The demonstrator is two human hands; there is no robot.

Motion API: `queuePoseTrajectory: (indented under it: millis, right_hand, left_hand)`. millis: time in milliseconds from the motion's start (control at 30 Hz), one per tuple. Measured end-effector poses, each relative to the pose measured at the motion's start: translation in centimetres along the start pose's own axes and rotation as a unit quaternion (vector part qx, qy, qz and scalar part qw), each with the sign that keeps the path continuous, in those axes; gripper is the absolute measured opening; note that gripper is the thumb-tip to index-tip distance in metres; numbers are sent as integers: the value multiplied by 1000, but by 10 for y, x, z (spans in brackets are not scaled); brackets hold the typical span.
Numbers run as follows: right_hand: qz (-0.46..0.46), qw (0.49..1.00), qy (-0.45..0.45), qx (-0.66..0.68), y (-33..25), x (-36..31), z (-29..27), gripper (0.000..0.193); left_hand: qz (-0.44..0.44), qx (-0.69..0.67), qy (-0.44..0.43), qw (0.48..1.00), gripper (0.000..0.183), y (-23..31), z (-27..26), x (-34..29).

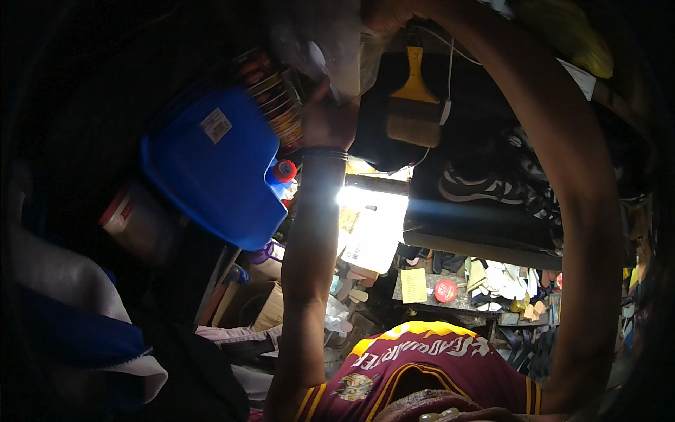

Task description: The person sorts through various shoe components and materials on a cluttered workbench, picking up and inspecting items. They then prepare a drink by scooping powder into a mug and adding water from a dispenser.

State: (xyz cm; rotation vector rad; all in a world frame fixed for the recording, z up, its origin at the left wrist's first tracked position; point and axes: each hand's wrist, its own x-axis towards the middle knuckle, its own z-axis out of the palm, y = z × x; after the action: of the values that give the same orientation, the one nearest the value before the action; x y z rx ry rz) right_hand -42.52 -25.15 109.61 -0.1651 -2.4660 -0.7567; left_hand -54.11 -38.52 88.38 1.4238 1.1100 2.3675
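Note:
Both my arms reach up toward the top of the picture, around a clear plastic bag (337, 42) with a pale object showing in it. My left hand (330, 125), wearing thin bands at the wrist, is under the bag with its fingers closed on the plastic. At the upper edge my right hand (387, 14) is partly cut off and dim; it is bent in against the bag's top, and its fingers are hard to make out. A wide paintbrush with a yellow handle (415, 81) hangs just to the right of the bag.
At left is a blue plastic container (211, 169) beside a red cap (284, 171). Dark sneakers (485, 184) sit on a shelf at right. Lower down are a bright lit white box (376, 235), a cardboard box (249, 304) and a cluttered bench with a yellow note (414, 285).

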Motion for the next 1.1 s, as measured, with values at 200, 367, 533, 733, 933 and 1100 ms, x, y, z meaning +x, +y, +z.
queuePoseTrajectory:
  millis: [200, 367, 533, 733, 933, 1100]
  right_hand:
    - [18, 1000, -2, -15, -5, 0, 0, 32]
    - [48, 999, 4, -15, 2, -9, -3, 32]
    - [42, 949, 59, 306, 26, -25, 14, 33]
    - [123, 553, 351, 746, 26, -113, 53, 27]
    - [289, 507, 479, 655, -15, -212, 43, 15]
    - [297, 445, 481, 695, -24, -275, 44, 10]
  left_hand:
    - [-139, -444, 51, 884, 37, 1, -7, 5]
    - [-144, -444, 32, 884, 37, -13, -10, 8]
    - [-126, -432, 9, 893, 37, -26, -16, 10]
    - [-160, -388, 88, 903, 44, -43, -28, 15]
    - [-24, -89, 117, 989, 51, -58, -26, 16]
    - [129, 437, 88, 886, 61, -50, -9, -10]
